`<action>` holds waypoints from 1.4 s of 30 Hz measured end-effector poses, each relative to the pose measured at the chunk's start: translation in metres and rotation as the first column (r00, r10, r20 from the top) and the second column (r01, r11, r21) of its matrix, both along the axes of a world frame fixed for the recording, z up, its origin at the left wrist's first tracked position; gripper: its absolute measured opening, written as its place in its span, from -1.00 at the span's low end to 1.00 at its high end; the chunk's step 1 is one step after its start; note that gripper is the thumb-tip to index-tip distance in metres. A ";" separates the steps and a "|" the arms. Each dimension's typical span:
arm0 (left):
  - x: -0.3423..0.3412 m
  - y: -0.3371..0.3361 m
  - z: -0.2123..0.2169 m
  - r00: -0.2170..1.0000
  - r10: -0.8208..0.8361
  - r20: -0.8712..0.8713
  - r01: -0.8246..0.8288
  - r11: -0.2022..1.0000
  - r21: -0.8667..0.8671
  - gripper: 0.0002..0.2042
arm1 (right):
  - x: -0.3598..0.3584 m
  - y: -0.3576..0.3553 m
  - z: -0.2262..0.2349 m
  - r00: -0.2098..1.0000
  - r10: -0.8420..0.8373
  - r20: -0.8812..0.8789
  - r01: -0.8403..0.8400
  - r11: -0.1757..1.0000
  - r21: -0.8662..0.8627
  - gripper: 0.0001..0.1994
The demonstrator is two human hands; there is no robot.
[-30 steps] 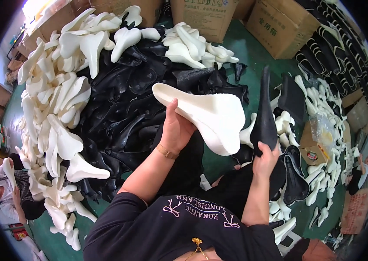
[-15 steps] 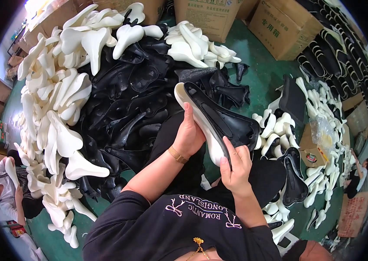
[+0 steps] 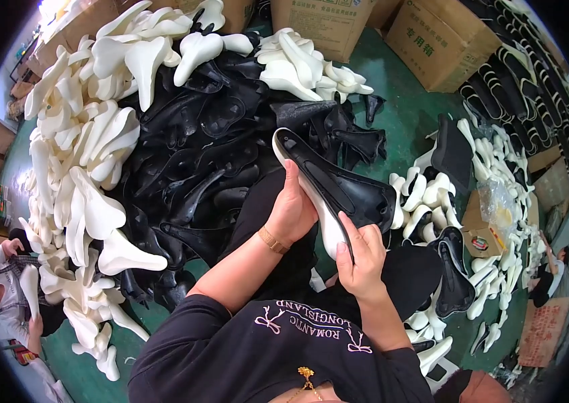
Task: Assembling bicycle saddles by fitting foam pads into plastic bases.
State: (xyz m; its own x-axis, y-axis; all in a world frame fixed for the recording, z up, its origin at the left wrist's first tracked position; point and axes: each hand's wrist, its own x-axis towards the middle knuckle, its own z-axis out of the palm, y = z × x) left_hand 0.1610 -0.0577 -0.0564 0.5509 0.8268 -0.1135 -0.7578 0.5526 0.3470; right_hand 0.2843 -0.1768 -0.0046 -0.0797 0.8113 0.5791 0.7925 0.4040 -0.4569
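Head view: just right of the centre of the frame, a black saddle shell (image 3: 365,191) and a white saddle pad (image 3: 329,236) are held together as one piece, the shell uppermost with its hollow side facing up. The pad shows as a pale strip along the shell's left and lower-left edge; whether the two meet all the way round cannot be told. Their shared long axis slants, the narrow nose toward the upper centre of the frame and the broad end toward the lower right.

Both hands touch the piece, so neither has to reach. The left hand (image 3: 292,209) lies on its left side, nearer the nose, its grip closed around the pad from beneath with the thumb up against the pale edge. The right hand (image 3: 363,260) is at the near edge of the broad end, its grip pinching the rim, thumb on the white side and fingers over the black shell. The seam between the two parts runs between the two grips.

Left and above the hands, a heap of black shells (image 3: 197,164) covers the green floor (image 3: 402,87), with a pile of white pads (image 3: 106,144) along its left side. Another black shell (image 3: 456,279) lies at centre right.
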 end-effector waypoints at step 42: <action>-0.006 0.005 0.020 0.988 0.048 -0.150 -0.062 0.994 -0.089 -0.81 | -0.023 0.011 -0.018 0.998 0.023 0.058 -0.027 0.996 0.079 -0.45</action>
